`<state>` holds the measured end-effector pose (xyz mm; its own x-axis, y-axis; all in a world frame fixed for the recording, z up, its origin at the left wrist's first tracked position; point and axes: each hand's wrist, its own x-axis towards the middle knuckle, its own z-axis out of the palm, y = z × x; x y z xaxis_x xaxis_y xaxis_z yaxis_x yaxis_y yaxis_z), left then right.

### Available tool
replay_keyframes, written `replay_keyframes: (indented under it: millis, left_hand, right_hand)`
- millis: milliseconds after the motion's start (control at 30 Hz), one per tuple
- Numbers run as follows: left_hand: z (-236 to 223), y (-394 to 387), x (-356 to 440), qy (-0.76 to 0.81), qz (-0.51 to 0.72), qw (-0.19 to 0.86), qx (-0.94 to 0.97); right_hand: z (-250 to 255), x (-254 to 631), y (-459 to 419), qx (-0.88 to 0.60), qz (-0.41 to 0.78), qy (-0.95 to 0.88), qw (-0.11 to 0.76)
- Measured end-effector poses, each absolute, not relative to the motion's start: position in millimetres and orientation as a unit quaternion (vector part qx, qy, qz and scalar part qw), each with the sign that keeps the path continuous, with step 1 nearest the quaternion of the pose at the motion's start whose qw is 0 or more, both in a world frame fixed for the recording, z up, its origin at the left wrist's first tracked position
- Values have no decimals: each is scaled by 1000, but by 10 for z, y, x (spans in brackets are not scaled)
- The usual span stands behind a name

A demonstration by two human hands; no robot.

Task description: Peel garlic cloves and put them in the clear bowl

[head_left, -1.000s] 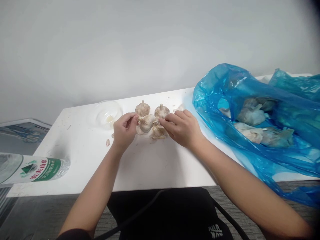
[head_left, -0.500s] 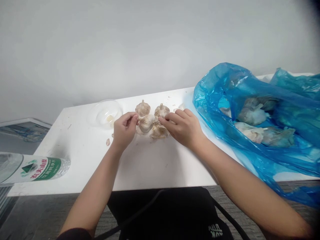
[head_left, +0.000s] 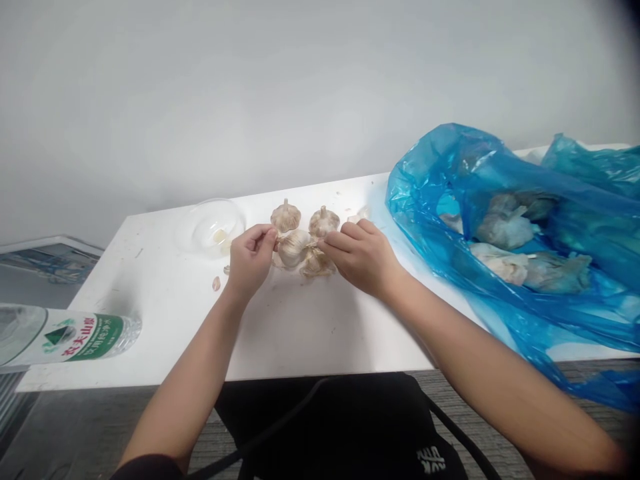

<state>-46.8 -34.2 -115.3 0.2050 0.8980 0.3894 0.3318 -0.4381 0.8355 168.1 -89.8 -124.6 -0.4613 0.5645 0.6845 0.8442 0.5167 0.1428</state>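
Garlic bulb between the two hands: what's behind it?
Beyond that middle bulb, the back-left bulb and back-right bulb show, stems up. Whatever the middle bulb itself covers on the white table can't be seen.

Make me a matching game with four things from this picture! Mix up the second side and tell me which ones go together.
1. Plastic bag
2. Bowl
3. Bottle
4. Pale garlic bulb

A. Marked with green and red, at the left
B. Between the fingertips of the left hand and the right hand
C. Blue, at the right
D. Wide, round and see-through

Right pairs: 1-C, 2-D, 3-A, 4-B
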Motion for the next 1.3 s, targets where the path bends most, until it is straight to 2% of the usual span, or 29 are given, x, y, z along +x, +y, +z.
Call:
replay_keyframes:
  millis: [433,633,833,967,1300]
  left_hand:
    - [-1208,-185,-552,443,517,421,599]
    - [-1180,-235,-525,448,503,373,638]
    - [-1141,-302,-503,442,475,309,695]
    - [-1155,-288,-512,437,466,336,692]
    - [-1162,-257,-526,432,459,394,670]
  right_hand:
    - [-1222,1701,-937,-465,-254,-797,291]
    - [-1220,1685,-955,-465,-222,-793,324]
    - [-1288,1654,-914,-473,-232,-788,318]
    - [-1317,1666,-883,-470,-242,-781,332]
    - [-1354,1722,-833,-435,-126,-815,362]
